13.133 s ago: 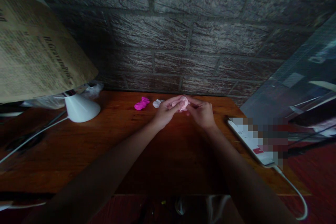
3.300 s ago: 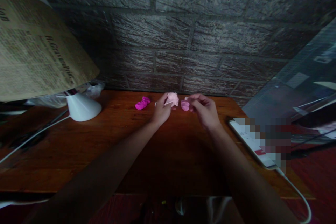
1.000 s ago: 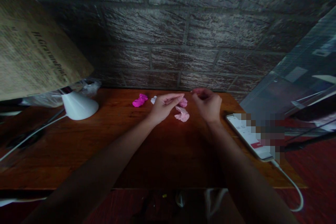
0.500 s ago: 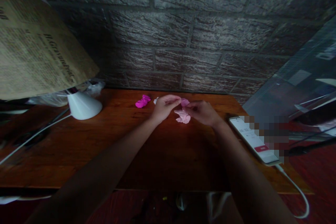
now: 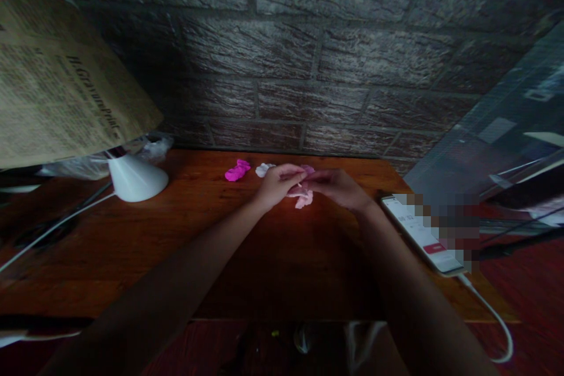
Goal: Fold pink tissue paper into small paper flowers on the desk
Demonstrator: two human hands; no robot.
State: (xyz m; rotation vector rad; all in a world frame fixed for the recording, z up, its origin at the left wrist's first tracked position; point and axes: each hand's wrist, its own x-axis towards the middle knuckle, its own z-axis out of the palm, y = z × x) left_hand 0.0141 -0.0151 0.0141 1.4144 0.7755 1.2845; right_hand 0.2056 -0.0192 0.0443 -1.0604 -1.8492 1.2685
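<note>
My left hand [image 5: 284, 183] and my right hand [image 5: 335, 187] meet at the fingertips over the wooden table. Both are closed in a pinch on a thin, soft pink petal-like piece [image 5: 291, 191], partly covered by the fingers. Just below the fingertips lie light pink petal-like pieces [image 5: 304, 200]. A mauve-pink bit [image 5: 307, 170] shows behind the fingers; whether it is held or lies on the table is unclear. Left of my left hand rest a small white pile [image 5: 264, 170] and a bright magenta pile [image 5: 237, 171] of similar crumpled pieces.
A lamp with a newsprint shade [image 5: 66, 82] and white base [image 5: 137, 179] stands at the left, its cable trailing forward. A phone [image 5: 423, 235] with a white charging cable [image 5: 496, 311] lies near the right edge. A brick-patterned wall [image 5: 282, 59] rises behind the wooden table [image 5: 264, 258].
My fingertips have come closer together and a little lower over the light pink pieces. More of the white pile shows now. The view has shifted slightly.
</note>
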